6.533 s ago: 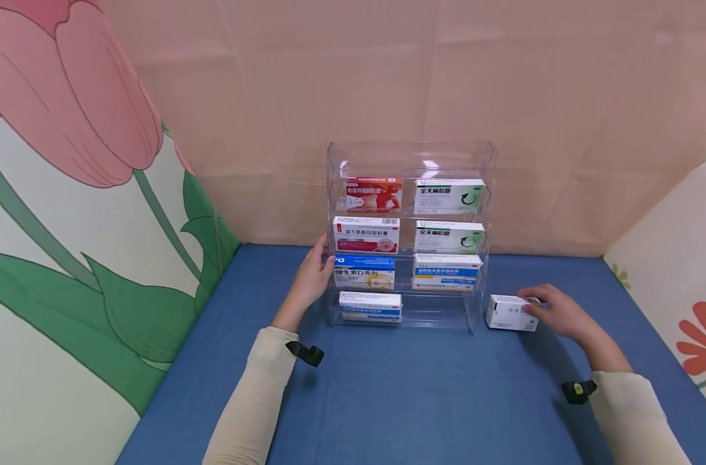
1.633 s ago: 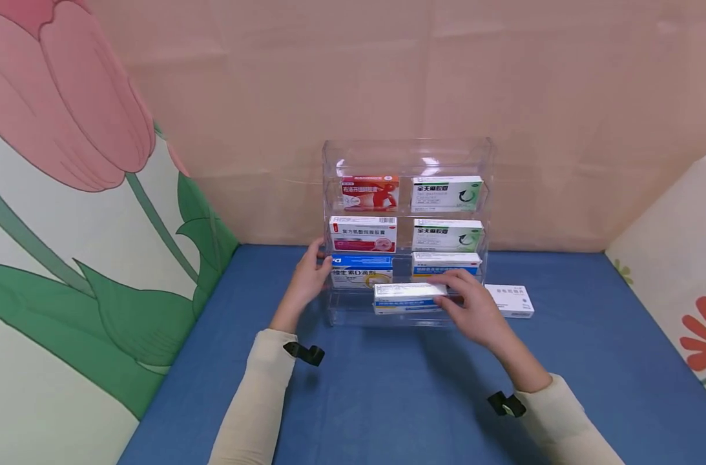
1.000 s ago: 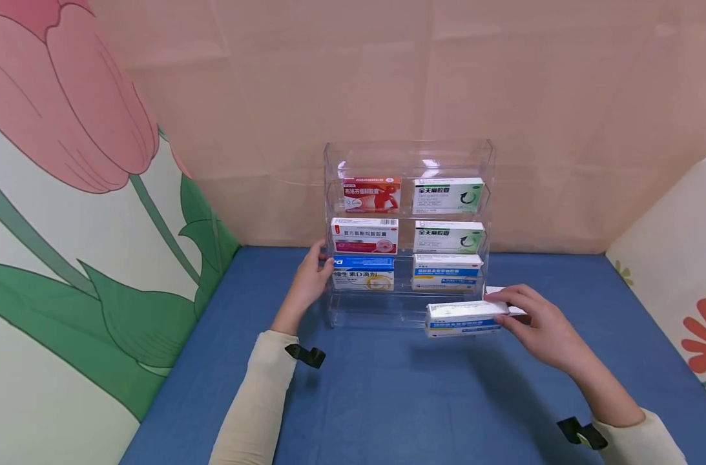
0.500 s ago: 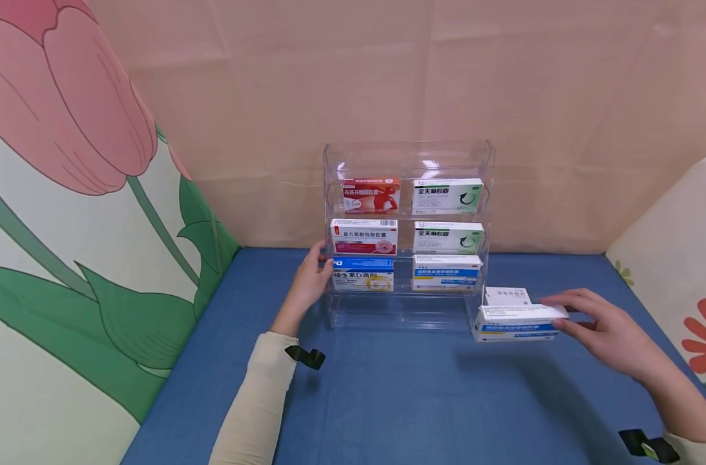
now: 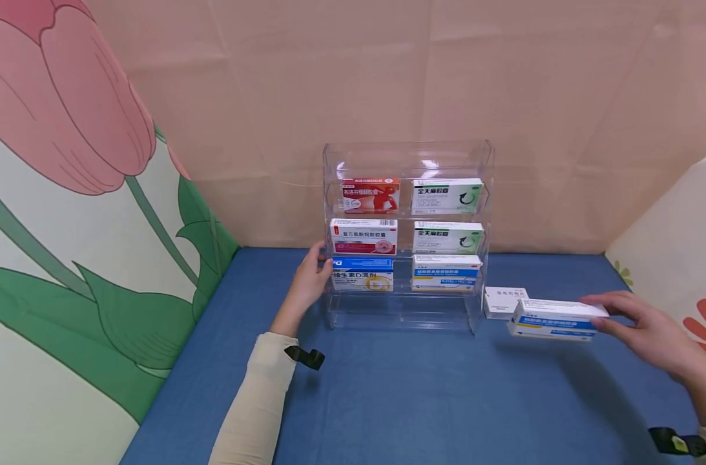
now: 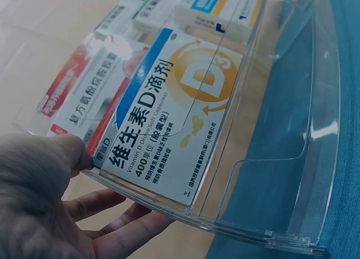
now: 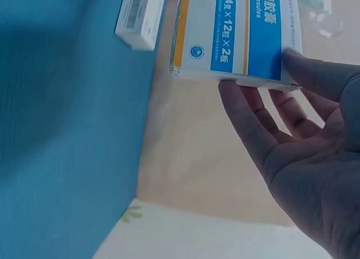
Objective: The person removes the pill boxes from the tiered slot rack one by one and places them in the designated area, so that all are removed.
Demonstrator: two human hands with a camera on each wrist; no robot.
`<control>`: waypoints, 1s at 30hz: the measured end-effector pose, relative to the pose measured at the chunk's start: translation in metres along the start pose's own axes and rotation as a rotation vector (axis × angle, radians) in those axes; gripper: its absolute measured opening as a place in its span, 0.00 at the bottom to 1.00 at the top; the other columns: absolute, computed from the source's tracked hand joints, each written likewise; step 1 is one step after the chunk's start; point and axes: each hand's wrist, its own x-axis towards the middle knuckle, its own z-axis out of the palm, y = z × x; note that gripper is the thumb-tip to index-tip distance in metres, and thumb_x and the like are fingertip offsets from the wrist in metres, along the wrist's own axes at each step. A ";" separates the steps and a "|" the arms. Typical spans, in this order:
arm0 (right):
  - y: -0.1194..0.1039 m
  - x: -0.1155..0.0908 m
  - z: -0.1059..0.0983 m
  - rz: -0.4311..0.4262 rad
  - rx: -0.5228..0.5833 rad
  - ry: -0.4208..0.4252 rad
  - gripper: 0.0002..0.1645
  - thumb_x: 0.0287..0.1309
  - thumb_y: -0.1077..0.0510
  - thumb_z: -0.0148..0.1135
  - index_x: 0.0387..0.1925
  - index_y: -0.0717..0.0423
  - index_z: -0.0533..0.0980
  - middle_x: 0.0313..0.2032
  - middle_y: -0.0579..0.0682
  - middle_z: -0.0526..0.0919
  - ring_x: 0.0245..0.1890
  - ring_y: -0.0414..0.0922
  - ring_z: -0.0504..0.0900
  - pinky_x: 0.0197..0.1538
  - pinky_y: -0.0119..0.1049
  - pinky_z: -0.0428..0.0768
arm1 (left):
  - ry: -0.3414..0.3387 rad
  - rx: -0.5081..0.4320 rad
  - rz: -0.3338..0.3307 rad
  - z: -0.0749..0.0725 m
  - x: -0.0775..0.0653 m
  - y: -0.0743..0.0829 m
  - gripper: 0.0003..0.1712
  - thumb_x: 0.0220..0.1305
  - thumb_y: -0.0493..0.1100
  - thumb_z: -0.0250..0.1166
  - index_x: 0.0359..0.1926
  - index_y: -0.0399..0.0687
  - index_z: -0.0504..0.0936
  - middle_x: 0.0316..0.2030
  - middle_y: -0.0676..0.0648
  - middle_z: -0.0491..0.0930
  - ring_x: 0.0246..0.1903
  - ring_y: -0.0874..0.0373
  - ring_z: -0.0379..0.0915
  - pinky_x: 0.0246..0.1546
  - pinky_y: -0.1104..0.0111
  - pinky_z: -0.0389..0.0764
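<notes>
Steadily, at the far left of the work, the left hand (image 5: 311, 281) keeps hold of the clear plastic rack (image 5: 434, 311), thumb at the front of its side wall and fingers behind; that grip has not shifted. Nor have the boxes on the rack's left side: the red box (image 5: 371, 200) above, the pink-and-white box (image 5: 363, 237) below it, then the vitamin box (image 5: 362, 276). On the right side, the upper green box (image 5: 447, 199), the lower green box (image 5: 447, 239) and the blue-striped box (image 5: 445, 276) also sit as they did.

Just beside the rack's right foot, the small white box (image 5: 500, 301) lies on the desk (image 5: 387, 400), its label showing more fully than half a second ago. What moved is the carried box (image 5: 556, 321), white with a blue band: it was in the rack's bottom tier, passed along the front, and now hangs slightly tilted above the desk, past the rack's right side, its shadow falling apart from it. At the far right, the right hand (image 5: 657, 329) pinches its right end between thumb and fingers.

For the work in hand, I judge this box to be off the rack but not yet set down.
</notes>
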 end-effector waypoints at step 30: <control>0.085 0.019 -0.013 0.211 0.061 -0.229 0.33 0.74 0.52 0.56 0.68 0.73 0.64 0.60 0.76 0.65 0.50 0.66 0.73 0.37 0.27 0.80 | 0.000 0.001 -0.013 0.000 -0.002 0.002 0.29 0.77 0.45 0.54 0.75 0.58 0.60 0.56 0.39 0.73 0.42 0.43 0.77 0.35 0.57 0.87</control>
